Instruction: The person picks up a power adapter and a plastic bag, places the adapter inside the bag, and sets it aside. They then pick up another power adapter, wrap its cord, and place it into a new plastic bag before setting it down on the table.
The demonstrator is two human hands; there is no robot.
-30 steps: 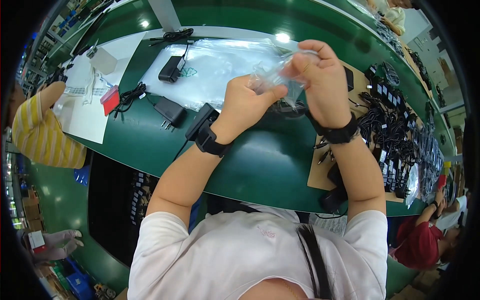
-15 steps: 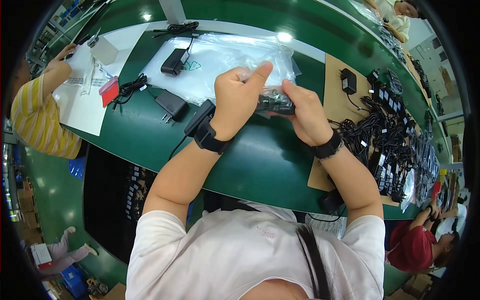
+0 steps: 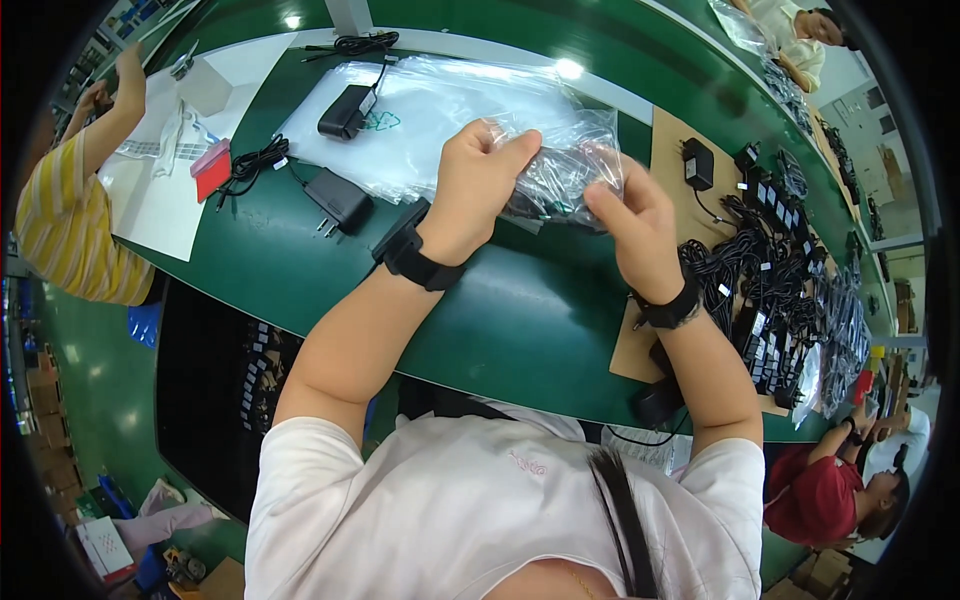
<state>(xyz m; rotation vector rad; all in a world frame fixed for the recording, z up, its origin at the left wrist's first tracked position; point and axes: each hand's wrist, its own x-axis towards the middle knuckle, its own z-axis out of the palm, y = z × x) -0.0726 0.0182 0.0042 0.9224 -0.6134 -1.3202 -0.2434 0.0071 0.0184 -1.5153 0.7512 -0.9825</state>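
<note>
Above the green table I hold a clear plastic bag (image 3: 565, 150) between both hands, with something dark, likely a power adapter, showing at its lower part. My left hand (image 3: 475, 185) pinches the bag's left side between thumb and fingers. At the right side, my right hand (image 3: 640, 215) grips the film, thumb in front and fingers partly behind it. Under and beyond the bag lies a stack of flat clear bags (image 3: 420, 105). A black power adapter (image 3: 347, 112) rests on that stack, and another adapter (image 3: 338, 200) with prongs lies left of my left hand.
On brown cardboard (image 3: 675, 140) at the right lie a single adapter (image 3: 697, 163) and a heap of black adapters and cables (image 3: 750, 250). A coiled cable (image 3: 255, 165) and a red-and-pink item (image 3: 212, 172) lie left. A co-worker in yellow stripes (image 3: 75, 220) is at the far left.
The bag is spread wider, and the dark thing in it is now more covered by film. My right hand has moved slightly right and down. The co-worker's arm at left has risen.
</note>
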